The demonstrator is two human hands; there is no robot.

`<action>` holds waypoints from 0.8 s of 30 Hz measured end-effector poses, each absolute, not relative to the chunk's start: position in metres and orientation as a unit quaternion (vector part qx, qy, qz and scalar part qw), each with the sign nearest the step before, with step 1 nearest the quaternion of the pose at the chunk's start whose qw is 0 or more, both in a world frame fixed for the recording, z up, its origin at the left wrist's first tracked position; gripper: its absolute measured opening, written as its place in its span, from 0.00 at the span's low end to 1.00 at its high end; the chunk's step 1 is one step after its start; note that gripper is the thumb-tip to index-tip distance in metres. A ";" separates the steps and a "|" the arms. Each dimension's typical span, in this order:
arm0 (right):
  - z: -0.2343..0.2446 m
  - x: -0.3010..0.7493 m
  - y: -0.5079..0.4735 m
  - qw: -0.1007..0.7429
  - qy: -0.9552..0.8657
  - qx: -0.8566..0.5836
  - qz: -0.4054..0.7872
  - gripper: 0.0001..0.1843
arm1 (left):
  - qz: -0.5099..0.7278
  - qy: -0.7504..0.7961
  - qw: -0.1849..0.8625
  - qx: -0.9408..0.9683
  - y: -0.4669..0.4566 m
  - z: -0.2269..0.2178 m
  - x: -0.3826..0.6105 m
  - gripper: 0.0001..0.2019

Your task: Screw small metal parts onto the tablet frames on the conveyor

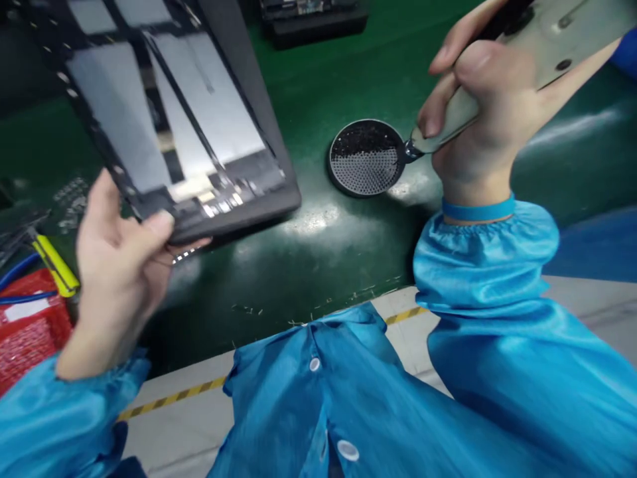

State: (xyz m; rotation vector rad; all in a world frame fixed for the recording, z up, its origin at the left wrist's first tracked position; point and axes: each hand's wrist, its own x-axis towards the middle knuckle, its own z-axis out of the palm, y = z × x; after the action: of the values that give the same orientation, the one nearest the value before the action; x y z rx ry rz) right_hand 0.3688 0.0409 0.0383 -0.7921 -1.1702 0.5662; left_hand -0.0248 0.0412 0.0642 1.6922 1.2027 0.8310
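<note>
My left hand [122, 259] is closed on the near edge of an opened tablet [209, 99], thumb on top and fingers beneath. Pale battery cells, ribbon cables and small connectors show inside the tablet, which sits in a dark holder [249, 86] and is tilted. In my right hand [492, 113] is a grey electric screwdriver [567, 46], with the fingers wrapped round its body. Its metal tip end [412, 151] points left, at the right rim of a round black dish [368, 169] with a perforated plate. Dark small pieces, perhaps screws, cover the dish's far half.
A green work mat [318, 259] covers the bench. At the back lies another dark device in a holder [313, 23]. To the left are a red bag [34, 332], a yellow-handled tool [54, 262] and a blue cable [22, 269]. Yellow-black tape [174, 398] marks the floor.
</note>
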 end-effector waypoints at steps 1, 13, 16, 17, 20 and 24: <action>0.037 0.369 0.040 0.729 -0.525 -0.360 0.251 0.25 | 0.341 0.475 0.470 0.662 0.028 0.062 -0.017 0.44; 0.021 0.367 0.042 0.721 -0.492 -0.416 0.254 0.42 | 0.215 0.493 0.543 0.645 -0.013 0.050 -0.015 0.49; 0.019 0.368 0.043 0.716 -0.491 -0.422 0.260 0.39 | 0.208 0.488 0.555 0.640 -0.017 0.039 -0.023 0.59; 0.018 0.368 0.043 0.719 -0.492 -0.419 0.255 0.39 | 0.200 0.488 0.556 0.642 -0.018 0.035 -0.025 0.61; 0.015 0.369 0.042 0.732 -0.498 -0.396 0.244 0.36 | 0.147 0.523 0.516 0.662 -0.019 0.033 -0.029 0.63; 0.017 0.366 0.037 0.721 -0.518 -0.396 0.235 0.21 | 0.048 0.574 0.340 0.743 -0.007 0.054 -0.035 0.48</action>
State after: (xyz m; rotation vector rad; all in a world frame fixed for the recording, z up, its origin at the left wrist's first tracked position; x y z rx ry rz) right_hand 0.3663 0.0373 0.0174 -0.8759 -1.1440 0.5183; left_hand -0.0353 -0.0070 0.0544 1.9340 1.4938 0.1261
